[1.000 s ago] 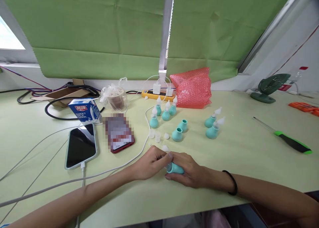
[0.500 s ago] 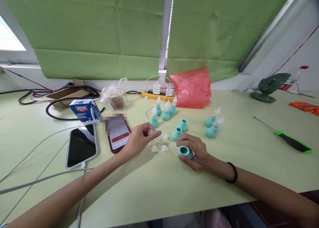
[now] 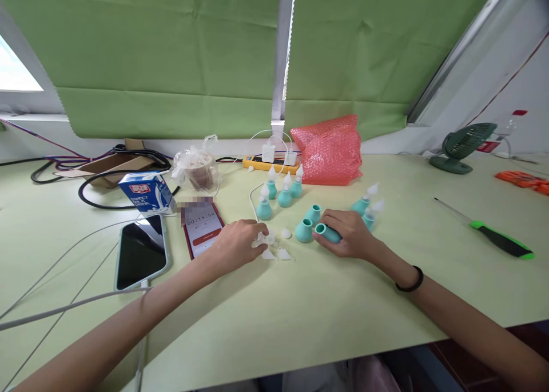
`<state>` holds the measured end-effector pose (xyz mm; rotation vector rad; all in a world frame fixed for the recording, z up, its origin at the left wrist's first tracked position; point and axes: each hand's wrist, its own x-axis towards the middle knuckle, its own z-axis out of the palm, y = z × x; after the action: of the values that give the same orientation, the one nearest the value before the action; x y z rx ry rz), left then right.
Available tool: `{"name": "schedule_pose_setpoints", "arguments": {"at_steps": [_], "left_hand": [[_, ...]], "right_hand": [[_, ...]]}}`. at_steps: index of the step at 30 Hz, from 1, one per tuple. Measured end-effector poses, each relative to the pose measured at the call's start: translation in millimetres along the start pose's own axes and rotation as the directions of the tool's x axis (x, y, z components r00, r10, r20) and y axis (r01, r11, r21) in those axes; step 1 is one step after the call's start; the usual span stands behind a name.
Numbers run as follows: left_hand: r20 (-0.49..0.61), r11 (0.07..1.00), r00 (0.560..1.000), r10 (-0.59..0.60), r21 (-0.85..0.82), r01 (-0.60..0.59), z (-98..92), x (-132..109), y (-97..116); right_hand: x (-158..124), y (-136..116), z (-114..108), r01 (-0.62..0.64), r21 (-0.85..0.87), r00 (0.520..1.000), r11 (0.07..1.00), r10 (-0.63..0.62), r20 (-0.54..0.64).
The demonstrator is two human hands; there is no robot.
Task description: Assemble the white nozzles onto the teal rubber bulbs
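My right hand is wrapped round a teal rubber bulb, which lies tilted with its open neck toward the left. Two more open-necked teal bulbs stand just left of it. Low over a small group of clear plastic pieces, my left hand has its thumb and fingers curled round one clear piece, partly hidden. White cone-shaped tips and a small white round piece lie beside that group. Behind them stand several teal bulbs fitted with clear tips.
Two more tipped bulbs are behind my right hand. On the left are two phones, a milk carton and cables. A power strip and red bubble-wrap bag sit at the back; a screwdriver and fan on the right.
My right hand has moved away from me and slightly right, tipping the teal bulb onto its side beside the other two. My left hand has lowered toward the clear pieces.
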<state>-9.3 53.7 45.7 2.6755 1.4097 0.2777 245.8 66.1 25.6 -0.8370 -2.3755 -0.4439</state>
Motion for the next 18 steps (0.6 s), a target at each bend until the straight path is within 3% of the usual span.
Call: {"name": "schedule_pose_setpoints", "arguments": {"at_steps": [10, 14, 18], "left_hand": [[0.055, 0.995, 0.997, -0.052, -0.08, 0.056, 9.7, 2, -3], [0.087, 0.992, 0.993, -0.076, -0.096, 0.084, 3.4, 2, -2], [0.11, 0.994, 0.988, -0.111, 0.012, 0.11, -6.4, 1, -2]], "right_hand": [[0, 7, 0, -0.026, 0.012, 0.99, 1.0, 0.024, 0.139], [1, 8, 0, -0.076, -0.011, 0.984, 0.997, 0.076, 0.16], [1, 12, -1, -0.13, -0.029, 0.978, 0.991, 0.133, 0.158]]}}
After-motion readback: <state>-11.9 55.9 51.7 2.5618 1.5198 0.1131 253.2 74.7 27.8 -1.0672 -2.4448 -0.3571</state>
